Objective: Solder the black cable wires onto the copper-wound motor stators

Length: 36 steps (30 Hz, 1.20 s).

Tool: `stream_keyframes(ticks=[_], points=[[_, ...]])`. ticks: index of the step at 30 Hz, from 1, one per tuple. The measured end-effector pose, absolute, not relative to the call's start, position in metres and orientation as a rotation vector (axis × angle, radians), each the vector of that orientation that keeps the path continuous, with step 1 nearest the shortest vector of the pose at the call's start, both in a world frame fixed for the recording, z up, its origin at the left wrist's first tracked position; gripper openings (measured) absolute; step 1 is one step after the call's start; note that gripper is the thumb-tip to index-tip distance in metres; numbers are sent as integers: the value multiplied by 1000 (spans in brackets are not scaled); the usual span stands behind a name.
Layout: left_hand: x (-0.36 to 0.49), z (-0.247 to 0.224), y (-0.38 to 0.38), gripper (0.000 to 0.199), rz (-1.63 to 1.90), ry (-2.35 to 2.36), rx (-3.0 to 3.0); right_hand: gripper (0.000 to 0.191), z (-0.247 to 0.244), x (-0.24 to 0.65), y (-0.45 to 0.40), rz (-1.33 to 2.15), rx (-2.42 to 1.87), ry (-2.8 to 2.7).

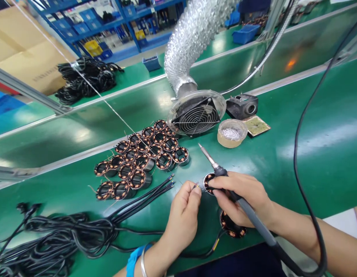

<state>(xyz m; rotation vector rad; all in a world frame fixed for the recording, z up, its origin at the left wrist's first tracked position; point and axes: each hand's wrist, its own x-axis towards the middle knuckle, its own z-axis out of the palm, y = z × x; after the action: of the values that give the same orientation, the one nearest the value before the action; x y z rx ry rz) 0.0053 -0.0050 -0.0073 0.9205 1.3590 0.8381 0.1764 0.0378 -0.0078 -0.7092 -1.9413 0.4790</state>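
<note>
My left hand [182, 211] is closed in a pinch on thin coloured wires [196, 186] close to a motor stator [207, 185]. My right hand [247, 196] is wrapped around a soldering iron [253, 217], whose metal tip points up and left, away from the stator. Fingers of that same hand also press on the stator, a ring with copper windings. Just below it, a second stator [233, 227] lies partly under my right hand. A black cable with yellow and red wire ends [216, 244] runs beside that second one.
Several stators [140, 161] stand grouped at centre left. Coiled black cables [65, 238] lie at lower left. A fan on a foil duct [196, 115] hangs behind, near a tub of silvery bits [232, 134], a sponge tray [256, 126] and a black holder [242, 105]. The iron's cord [296, 154] loops right.
</note>
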Motion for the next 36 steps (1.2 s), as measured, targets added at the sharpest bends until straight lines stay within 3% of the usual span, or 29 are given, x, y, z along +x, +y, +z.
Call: stream_keyframes(ticks=[6, 17, 36], points=[[4, -6, -9, 35, 827, 1332, 952, 39, 9, 197, 37, 567, -773, -1890], [5, -8, -7, 36, 826, 1342, 923, 18, 16, 214, 30, 879, -781, -1742], [4, -10, -9, 37, 839, 1351, 963, 27, 24, 200, 27, 681, -599, -1888]])
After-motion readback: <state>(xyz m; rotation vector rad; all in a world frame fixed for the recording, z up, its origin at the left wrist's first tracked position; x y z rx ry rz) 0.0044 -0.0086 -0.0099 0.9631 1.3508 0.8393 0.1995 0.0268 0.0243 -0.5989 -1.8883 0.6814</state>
